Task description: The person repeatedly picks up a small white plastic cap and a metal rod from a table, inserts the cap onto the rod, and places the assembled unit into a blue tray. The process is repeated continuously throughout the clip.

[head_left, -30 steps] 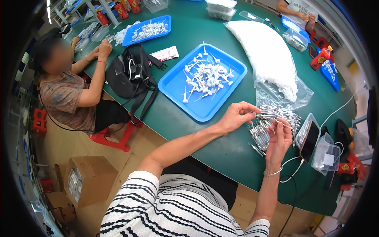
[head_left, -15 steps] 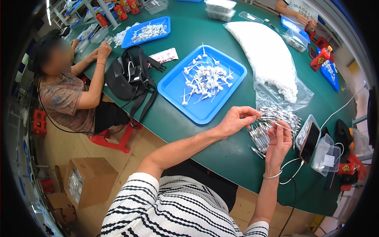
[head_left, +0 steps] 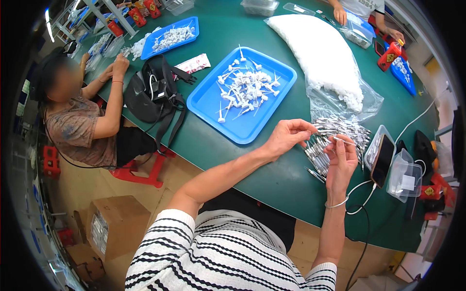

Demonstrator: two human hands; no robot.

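1. A thin rod [head_left: 344, 140] is pinched in the right hand [head_left: 341, 164], fingertips closed, right by the metal pile [head_left: 318, 156].
2. Left hand [head_left: 287, 137] is curled, fingertips nearly together; can't tell if anything's held tbh.

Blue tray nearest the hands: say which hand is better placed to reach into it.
Probably the left hand: it is closer to the blue tray. The right hand is farther off, at the pile of slim silver parts, pinching a slim piece, with the left between it and the tray.
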